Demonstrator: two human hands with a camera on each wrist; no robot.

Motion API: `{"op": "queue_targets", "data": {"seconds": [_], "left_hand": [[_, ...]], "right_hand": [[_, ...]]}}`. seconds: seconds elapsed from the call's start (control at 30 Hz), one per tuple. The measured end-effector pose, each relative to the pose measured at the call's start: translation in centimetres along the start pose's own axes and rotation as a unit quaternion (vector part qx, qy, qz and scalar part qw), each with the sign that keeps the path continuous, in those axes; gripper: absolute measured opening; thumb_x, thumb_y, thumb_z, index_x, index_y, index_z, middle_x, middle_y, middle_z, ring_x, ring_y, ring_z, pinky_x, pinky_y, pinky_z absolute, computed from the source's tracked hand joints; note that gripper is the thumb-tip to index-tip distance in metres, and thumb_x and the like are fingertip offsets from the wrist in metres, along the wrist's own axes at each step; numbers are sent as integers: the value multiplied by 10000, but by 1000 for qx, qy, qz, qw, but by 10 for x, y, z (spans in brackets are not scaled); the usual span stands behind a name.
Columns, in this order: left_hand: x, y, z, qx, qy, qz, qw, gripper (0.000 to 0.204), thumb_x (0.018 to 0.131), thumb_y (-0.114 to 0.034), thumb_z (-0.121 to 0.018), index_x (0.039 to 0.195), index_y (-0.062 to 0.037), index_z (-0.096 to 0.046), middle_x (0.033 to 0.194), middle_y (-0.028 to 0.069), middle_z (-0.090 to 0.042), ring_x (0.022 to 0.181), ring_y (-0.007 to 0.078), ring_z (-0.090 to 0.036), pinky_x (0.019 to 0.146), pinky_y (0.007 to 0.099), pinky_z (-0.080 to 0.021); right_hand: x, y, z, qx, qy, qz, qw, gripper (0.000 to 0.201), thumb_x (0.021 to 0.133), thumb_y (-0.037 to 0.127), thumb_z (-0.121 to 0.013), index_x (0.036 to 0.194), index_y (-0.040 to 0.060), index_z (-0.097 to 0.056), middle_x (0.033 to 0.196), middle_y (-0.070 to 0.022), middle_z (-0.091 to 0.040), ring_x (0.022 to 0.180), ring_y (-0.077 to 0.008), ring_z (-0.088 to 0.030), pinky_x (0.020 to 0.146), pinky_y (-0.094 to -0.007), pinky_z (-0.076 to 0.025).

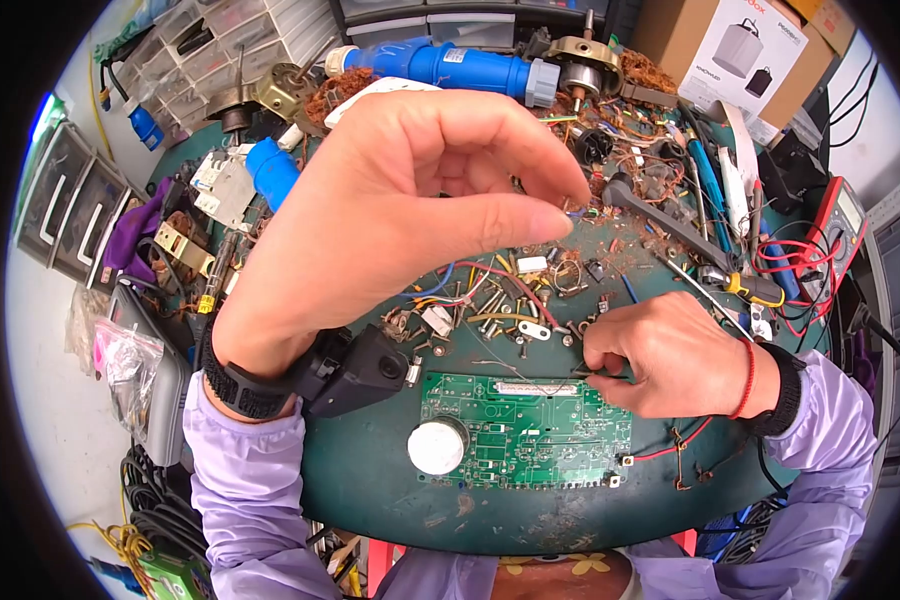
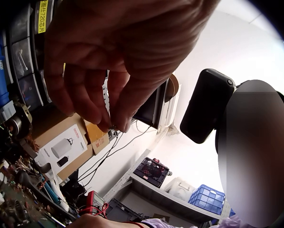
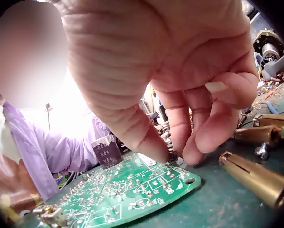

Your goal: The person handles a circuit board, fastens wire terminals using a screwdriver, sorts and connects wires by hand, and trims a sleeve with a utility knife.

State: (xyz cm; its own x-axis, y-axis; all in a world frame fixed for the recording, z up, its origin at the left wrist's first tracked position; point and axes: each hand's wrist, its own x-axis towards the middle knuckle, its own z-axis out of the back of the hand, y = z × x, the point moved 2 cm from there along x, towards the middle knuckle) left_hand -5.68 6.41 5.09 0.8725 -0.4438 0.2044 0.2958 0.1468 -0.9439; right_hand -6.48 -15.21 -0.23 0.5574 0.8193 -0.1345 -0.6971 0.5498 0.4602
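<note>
My left hand is raised high over the bench, thumb and index fingertips together. In the left wrist view they pinch a tiny dark piece, too small to make out. Low at the far right corner of a green circuit board, my right hand pinches a small dark part with a shiny end between thumb and fingers. The board lies flat on the green bench top, and a large capacitor with a pale round top stands at its left end.
Loose screws and small parts lie just beyond the board. A screwdriver and a red multimeter sit at the right. Brass sleeves lie beside the right hand. A blue industrial connector and cardboard box stand behind.
</note>
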Motion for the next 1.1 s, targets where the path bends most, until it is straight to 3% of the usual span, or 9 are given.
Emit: {"op": "queue_targets", "data": {"seconds": [0.6, 0.7, 0.87, 0.93, 1.1], "left_hand": [[0, -1, -1, -30, 5, -5, 1000, 215, 778, 25, -712, 981, 13, -643, 921, 47, -661, 796, 74, -621, 744, 208, -497], [0, -1, 0, -38, 6, 3, 999, 221, 778, 23, -716, 987, 18, -645, 896, 46, -661, 787, 71, -618, 733, 205, -496], [-2, 0, -2, -95, -9, 20, 995, 229, 775, 6, -718, 992, 18, -646, 854, 37, -660, 762, 63, -610, 703, 193, -484], [-3, -1, -3, -108, -7, 21, 994, 223, 770, 5, -718, 981, 14, -646, 862, 43, -666, 770, 67, -617, 707, 194, -486], [-3, -1, -3, -145, -1, 62, 988, 214, 758, 16, -718, 958, 9, -643, 900, 61, -675, 800, 89, -633, 727, 215, -503]], "right_hand": [[-13, 3, 17, 57, -41, 8, 997, 99, 652, -2, -640, 708, 16, -559, 663, -125, -583, 645, -327, -599, 562, -391, -461], [-15, 12, 29, 85, -109, 30, 990, 146, 693, -71, -678, 811, 11, -653, 737, -75, -633, 643, -171, -630, 577, -276, -495], [-12, 23, 39, 168, -208, 40, 963, 114, 743, -66, -707, 831, -4, -673, 794, -63, -658, 694, -119, -633, 619, -233, -515], [-9, 23, 37, 245, -279, 86, 925, 120, 759, -58, -678, 858, 7, -662, 748, -56, -635, 649, -99, -622, 571, -232, -494], [1, 28, 41, 237, -302, 106, 917, 110, 767, -26, -688, 870, 11, -672, 758, -52, -642, 655, -104, -631, 549, -239, -504]]}}
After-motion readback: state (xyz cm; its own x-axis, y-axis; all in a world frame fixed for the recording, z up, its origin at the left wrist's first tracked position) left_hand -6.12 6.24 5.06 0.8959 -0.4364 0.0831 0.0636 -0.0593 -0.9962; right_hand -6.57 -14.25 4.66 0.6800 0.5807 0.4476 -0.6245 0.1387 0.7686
